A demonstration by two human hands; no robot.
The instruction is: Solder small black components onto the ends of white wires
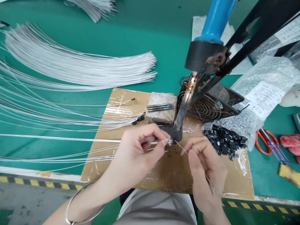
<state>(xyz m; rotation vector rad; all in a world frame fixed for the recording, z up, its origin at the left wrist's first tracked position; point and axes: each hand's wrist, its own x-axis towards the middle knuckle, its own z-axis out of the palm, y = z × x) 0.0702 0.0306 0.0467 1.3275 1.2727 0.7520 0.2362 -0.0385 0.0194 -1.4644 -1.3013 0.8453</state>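
Note:
My left hand [140, 156] pinches a white wire [93, 139], which trails off to the left. At the wire's tip, just past my fingers, sits a small dark piece [173, 142]. Closed around a thin solder wire [182, 147] is my right hand [207, 170]; the solder's end points at that dark piece. Directly above stands a soldering iron [187, 97] with a blue handle, its tip pointing down close to the piece. Whether solder, tip and piece touch, I cannot tell.
Bundles of white wires [79, 65] lie on the green table, some ending in black connectors [138, 119]. Loose black parts [225, 140] are heaped on the cardboard [164, 178]. A fan [203, 106], bubble-wrap bag [257, 93] and red-handled scissors [264, 142] stand right.

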